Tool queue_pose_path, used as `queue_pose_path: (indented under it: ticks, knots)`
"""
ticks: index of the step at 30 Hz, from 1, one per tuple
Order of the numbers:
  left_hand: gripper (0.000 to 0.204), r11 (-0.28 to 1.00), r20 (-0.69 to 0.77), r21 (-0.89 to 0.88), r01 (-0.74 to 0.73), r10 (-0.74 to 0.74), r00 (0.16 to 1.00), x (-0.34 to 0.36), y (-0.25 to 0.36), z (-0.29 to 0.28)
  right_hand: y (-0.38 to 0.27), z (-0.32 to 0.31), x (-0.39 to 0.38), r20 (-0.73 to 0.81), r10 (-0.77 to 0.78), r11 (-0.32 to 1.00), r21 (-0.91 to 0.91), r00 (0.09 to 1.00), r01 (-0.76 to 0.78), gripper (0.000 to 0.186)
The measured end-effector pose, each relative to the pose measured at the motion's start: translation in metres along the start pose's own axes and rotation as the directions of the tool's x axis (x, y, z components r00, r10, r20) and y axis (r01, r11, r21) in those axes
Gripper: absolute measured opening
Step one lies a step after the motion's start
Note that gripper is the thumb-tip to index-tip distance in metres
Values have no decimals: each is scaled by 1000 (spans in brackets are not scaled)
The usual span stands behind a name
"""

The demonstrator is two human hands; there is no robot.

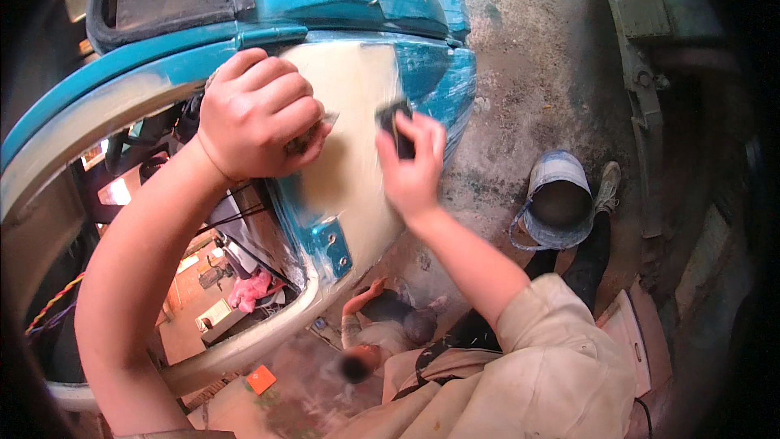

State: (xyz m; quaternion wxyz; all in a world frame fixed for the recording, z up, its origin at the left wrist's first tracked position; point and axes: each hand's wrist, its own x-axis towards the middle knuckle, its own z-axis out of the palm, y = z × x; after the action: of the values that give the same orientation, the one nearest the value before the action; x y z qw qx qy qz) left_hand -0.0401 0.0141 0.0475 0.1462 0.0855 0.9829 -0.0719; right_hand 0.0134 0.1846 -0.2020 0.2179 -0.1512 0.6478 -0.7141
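Observation:
A curved vehicle body panel point(349, 81), filler-beige in the middle with scuffed teal paint around it, stands in front of me. My right hand point(416, 167) grips a small dark sanding block point(396, 126) and holds it against the panel near where beige meets teal. Closed in a fist, my left hand point(264, 118) is at the upper left of the beige area, beside the window opening. A crumpled greyish thing point(305, 140) peeks out below its fingers; most of it is hidden, so its kind is unclear.
On the concrete floor at right stands a whitish bucket point(561, 167), close to my shoe point(608, 187). A person point(382, 337) is low down beyond the panel's lower edge. Through the window opening show a pink cloth point(253, 289) and cables. Metal framework point(646, 106) runs along the right.

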Motion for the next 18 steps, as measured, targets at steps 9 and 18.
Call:
queue_pose_path:
  ticks: [9, 18]
  knots:
    - [19, 999, -21, -14, -30, 30, 999, 2, -1, 2, 9, 19, 76, 44, 123, 989, 73, 991, -126, 45]
    - [18, 1000, 11, -5, -17, 17, 1000, 1, 1, 3, 4, -2, -15, 69, 89, 996, 10, 994, -90, 55]
